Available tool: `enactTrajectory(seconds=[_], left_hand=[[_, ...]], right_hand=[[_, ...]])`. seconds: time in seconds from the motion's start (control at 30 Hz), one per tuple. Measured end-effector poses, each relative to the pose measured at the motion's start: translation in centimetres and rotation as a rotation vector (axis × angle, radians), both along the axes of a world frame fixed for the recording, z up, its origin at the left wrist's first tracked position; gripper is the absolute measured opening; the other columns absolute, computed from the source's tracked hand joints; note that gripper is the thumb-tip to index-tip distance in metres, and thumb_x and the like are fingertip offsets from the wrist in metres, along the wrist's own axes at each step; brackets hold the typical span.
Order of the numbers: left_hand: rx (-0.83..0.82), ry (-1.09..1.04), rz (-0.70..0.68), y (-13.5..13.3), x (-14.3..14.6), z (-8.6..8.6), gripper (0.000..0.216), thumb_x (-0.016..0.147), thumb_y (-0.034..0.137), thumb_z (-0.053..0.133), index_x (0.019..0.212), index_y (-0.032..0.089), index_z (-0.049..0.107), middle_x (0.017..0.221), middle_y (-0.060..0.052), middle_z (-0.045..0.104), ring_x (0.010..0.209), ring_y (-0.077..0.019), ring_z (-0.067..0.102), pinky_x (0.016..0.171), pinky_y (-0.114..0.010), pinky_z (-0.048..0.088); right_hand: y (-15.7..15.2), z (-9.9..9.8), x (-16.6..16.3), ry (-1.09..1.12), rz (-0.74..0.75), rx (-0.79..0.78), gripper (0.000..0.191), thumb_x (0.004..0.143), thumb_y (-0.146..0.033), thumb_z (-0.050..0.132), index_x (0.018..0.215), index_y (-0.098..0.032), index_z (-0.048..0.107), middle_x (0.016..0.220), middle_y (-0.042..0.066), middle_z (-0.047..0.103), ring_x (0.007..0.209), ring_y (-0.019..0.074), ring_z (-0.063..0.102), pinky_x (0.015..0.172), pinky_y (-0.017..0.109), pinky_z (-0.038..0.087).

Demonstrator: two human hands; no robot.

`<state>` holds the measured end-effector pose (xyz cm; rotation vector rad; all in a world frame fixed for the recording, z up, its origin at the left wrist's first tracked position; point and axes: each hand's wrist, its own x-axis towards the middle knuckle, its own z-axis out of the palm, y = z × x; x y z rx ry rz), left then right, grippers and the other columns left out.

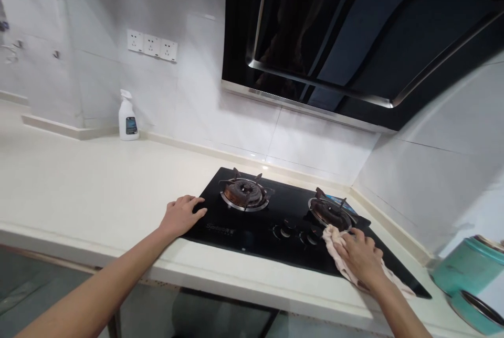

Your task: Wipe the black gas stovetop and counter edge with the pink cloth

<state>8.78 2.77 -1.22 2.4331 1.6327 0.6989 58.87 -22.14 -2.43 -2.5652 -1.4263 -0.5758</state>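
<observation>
Right hand (pixel 363 258) closed over pale cloth (pixel 334 246), which lies bunched on the black gas stove (pixel 291 204), front right, beside the right burner (pixel 329 213). Left hand (pixel 182 216) grips nothing; fingers apart at stove's left edge. White spray bottle (pixel 128 120) upright on bench (pixel 86 180), well apart.

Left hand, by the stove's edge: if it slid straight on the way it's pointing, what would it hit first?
Probably the left burner: the left hand points across the stove roughly towards it, though depth is hard to judge.
</observation>
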Motion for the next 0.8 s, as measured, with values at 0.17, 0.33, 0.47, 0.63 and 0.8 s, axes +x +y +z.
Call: enactTrajectory(seconds=[0.17, 0.33, 0.47, 0.63, 0.8], left_hand=[[0.002, -0.018, 0.003, -0.1, 0.1, 0.0, 0.051, 0.091, 0.053, 0.045, 0.131, 0.029, 0.067, 0.137, -0.010, 0.064, 0.134, -0.0327, 0.053, 0.113, -0.052, 0.033], [0.005, -0.010, 0.014, -0.2, 0.1, 0.2, 0.050, 0.091, 0.054, 0.046, 0.130, 0.030, 0.067, 0.137, -0.009, 0.065, 0.135, -0.0330, 0.052, 0.113, -0.051, 0.033], [-0.004, -0.005, 0.006, -0.3, 0.1, 0.3, 0.051, 0.092, 0.055, 0.045, 0.131, 0.030, 0.066, 0.138, -0.010, 0.064, 0.135, -0.0331, 0.052, 0.113, -0.052, 0.033], [-0.011, -0.004, 0.010, -0.2, 0.1, 0.2, 0.052, 0.092, 0.054, 0.045, 0.132, 0.028, 0.066, 0.139, -0.011, 0.063, 0.136, -0.0327, 0.051, 0.113, -0.052, 0.033], [-0.017, -0.010, 0.005, -0.2, 0.2, 0.3, 0.053, 0.092, 0.054, 0.044, 0.132, 0.028, 0.066, 0.138, -0.011, 0.063, 0.135, -0.0328, 0.051, 0.113, -0.052, 0.033]], right_hand=[[1.3, 0.2, -1.2, 0.204, 0.361, 0.072, 0.055, 0.091, -0.045, 0.044, 0.143, -0.031, 0.058, 0.152, 0.009, 0.050, 0.137, 0.0351, 0.045, 0.111, 0.058, 0.038], [2.3, 1.3, -2.2, 0.472, 0.496, 0.063, 0.061, 0.087, -0.054, 0.048, 0.143, -0.031, 0.060, 0.151, 0.007, 0.054, 0.141, 0.0321, 0.043, 0.119, 0.052, 0.032], [2.8, 1.7, -2.3, 0.567, 0.518, 0.090, 0.057, 0.084, -0.060, 0.052, 0.131, -0.032, 0.068, 0.141, 0.008, 0.062, 0.136, 0.0320, 0.048, 0.117, 0.050, 0.035], [3.0, 1.3, -2.3, 0.620, 0.496, 0.169, 0.052, 0.080, -0.063, 0.057, 0.119, -0.031, 0.072, 0.125, 0.009, 0.068, 0.125, 0.0320, 0.055, 0.112, 0.048, 0.040], [3.2, 1.3, -2.5, 0.632, 0.491, 0.210, 0.051, 0.077, -0.066, 0.060, 0.109, -0.028, 0.073, 0.118, 0.009, 0.070, 0.120, 0.0327, 0.058, 0.104, 0.046, 0.045]])
